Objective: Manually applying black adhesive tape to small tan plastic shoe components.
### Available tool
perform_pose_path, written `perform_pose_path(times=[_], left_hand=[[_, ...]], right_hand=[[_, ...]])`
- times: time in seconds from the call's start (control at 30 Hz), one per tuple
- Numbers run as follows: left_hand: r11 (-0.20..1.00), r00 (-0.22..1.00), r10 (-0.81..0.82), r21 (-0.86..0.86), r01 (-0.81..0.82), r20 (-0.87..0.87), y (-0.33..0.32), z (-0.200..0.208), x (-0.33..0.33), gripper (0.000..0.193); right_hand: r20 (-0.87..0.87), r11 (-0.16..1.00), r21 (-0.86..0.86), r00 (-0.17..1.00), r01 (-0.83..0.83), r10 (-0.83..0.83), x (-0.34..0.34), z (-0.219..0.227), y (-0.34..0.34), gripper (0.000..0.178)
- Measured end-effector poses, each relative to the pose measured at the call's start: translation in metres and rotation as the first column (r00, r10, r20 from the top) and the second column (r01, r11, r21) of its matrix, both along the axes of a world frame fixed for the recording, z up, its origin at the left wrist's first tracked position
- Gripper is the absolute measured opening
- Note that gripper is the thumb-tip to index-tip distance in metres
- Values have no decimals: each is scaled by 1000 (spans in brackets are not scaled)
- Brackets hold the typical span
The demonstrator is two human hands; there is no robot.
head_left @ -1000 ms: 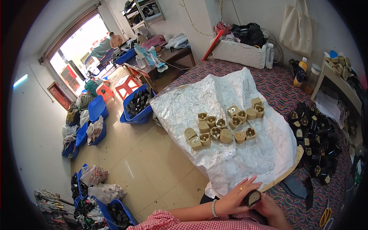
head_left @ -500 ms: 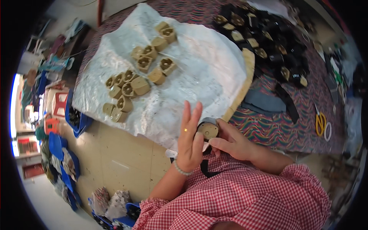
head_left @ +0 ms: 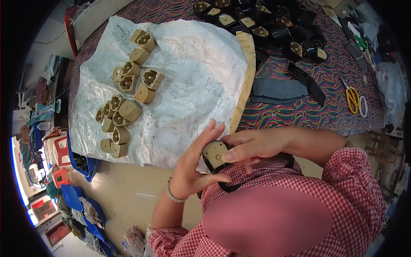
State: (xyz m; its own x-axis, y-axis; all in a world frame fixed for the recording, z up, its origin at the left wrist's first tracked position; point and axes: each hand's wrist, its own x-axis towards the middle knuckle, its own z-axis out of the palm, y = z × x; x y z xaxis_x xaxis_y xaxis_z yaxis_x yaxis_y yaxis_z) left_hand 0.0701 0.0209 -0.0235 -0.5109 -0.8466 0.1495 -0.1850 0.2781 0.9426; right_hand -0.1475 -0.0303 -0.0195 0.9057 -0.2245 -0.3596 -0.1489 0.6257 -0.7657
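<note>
Between my hands, above the table's near edge, is a beige D-shaped shoe heel [head_left: 213,153] with black glossy covering around its side. Its flat face with small holes is turned up. My right hand [head_left: 254,145] grips it from the right, thumb on the flat face. My left hand [head_left: 190,165] is cupped around its left side, fingers along the upper edge and thumb below. Several bare beige heels [head_left: 129,110] lie on a white woven sheet [head_left: 184,73] to the left. Black-covered heels [head_left: 280,36] are heaped at the far right.
Dark grey strips [head_left: 278,89] and a black strip [head_left: 306,83] lie on the patterned tablecloth [head_left: 274,115]. Yellow-handled scissors [head_left: 352,99] and a white ring [head_left: 363,107] are at the right. Blue bins [head_left: 87,169] stand on the floor at the left.
The view has shifted, so the table items appear further left and higher. My left hand has gone from raised, straight fingers to curling around the heel, and the heel's black covering shows more.
</note>
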Motion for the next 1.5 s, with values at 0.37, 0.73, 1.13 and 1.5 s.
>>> perform_pose_path(times=[0.37,0.73,1.13,1.5], left_hand=[[990,983,111,-102,-97,144,16,5,-12,82],[982,955,-32,-167,85,296,10,5,-7,81],[942,969,246,-243,-230,35,3,-13,-43,75],[995,997,69,-76,-67,23,1,1,-89,44]], right_hand=[[138,997,48,989,-61,54,-12,-15,15,61],[-53,997,74,998,30,-27,-10,-16,27,70],[178,-279,-949,482,-146,-858,-115,37,-85,55],[-279,256,-958,211,-132,-937,-202,-15,-26,40]])
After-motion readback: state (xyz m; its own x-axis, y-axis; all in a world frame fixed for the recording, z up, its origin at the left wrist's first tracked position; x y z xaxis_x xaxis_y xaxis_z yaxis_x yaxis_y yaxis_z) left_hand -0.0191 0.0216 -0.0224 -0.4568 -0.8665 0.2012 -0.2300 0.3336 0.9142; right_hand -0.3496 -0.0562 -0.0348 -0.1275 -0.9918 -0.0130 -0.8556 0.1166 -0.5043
